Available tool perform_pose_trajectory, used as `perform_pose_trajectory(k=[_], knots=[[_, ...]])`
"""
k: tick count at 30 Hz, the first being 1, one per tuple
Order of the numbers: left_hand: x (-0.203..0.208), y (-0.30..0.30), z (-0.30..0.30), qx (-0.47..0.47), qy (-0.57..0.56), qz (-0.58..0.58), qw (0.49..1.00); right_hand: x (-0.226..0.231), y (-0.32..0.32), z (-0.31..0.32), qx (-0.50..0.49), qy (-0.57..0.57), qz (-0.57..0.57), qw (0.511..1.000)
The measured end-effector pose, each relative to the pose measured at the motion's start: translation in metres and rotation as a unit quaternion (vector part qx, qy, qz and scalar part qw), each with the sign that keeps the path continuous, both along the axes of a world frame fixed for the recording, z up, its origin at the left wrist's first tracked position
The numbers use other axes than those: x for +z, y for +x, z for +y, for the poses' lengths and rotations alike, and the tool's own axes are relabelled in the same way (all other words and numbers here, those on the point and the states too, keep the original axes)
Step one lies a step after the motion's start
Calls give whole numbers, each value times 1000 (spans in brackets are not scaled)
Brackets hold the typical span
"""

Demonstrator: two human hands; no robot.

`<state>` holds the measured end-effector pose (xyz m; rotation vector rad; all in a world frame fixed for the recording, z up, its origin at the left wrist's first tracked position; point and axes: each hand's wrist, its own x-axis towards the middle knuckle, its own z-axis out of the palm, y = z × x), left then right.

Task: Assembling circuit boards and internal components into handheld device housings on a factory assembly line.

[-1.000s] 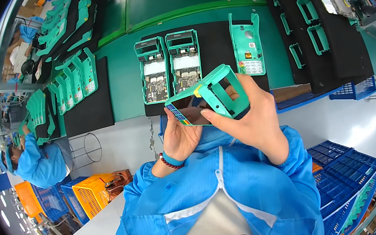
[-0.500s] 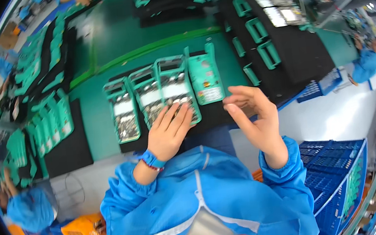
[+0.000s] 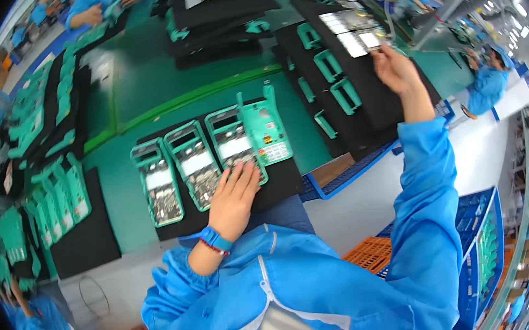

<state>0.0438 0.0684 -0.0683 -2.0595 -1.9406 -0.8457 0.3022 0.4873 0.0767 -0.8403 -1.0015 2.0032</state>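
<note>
Handsets with green frames lie in a row on a black mat [image 3: 280,186] at the near edge of the green counter [image 3: 145,87]; I count three open ones showing their boards and one closed, keypad up.

Head view, hands. My left hand [image 3: 234,198] lies flat and open, fingers spread, on the lower end of the third open handset [image 3: 234,150], holding nothing. The closed handset [image 3: 265,128] stands just beside it, touching or nearly so. My right hand [image 3: 394,72] is stretched far out to a row of small pale screen panels [image 3: 353,31] on a second black mat [image 3: 368,98]. Its fingertips are at the panels' edge; I cannot tell whether they have pinched one.

Judgement on the step: the flat left palm should pin the handset without pressing on its bare board. The right hand does best taking a panel by its edges, not its face.

Head view, surroundings. Loose green frames [image 3: 332,69] lie on the far mat under the outstretched arm; a low sleeve could sweep them. Metal rails [image 3: 448,4] cross just beyond the panels. More stacked mats with green parts sit farther back and to the left. Blue crates [image 3: 481,238] and an orange crate [image 3: 369,254] stand below the counter. Other workers in blue coats sit around.
</note>
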Motion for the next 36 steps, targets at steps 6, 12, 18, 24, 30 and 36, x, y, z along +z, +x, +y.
perform_pose_trajectory(k=[6,12,18,24,30,36], knots=[[10,-4,-9,33,-1,-27,999,22,-52,-144,-107,294,-72,947],[57,2,-26,-80,17,-517,852,-45,-79,-288,114,383,-211,892],[49,11,-39,-67,-56,-618,781,-54,-101,-340,297,338,-175,876],[40,3,-61,-90,-82,-759,639,-3,-92,-326,97,685,-177,700],[41,1,-69,-68,-153,-714,680,-1,-105,-317,153,761,-187,602],[59,0,-70,-5,-54,-441,896,-15,-97,-312,217,783,-144,566]])
